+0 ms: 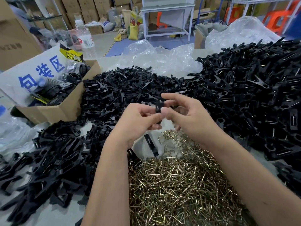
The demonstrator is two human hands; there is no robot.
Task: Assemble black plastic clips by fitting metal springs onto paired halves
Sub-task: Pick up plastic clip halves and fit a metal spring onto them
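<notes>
clip halves [123,95]: matt black plastic
springs [179,185]: shiny brass-toned metal wire
box [65,108]: plain brown cardboard
bags [156,57]: clear, crinkled glossy plastic

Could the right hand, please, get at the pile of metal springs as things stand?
Probably yes, once freed: the springs lie heaped in the open right below the right hand, nothing covering them. Its grip, though, is on the black clip piece shared with the left hand.
</notes>
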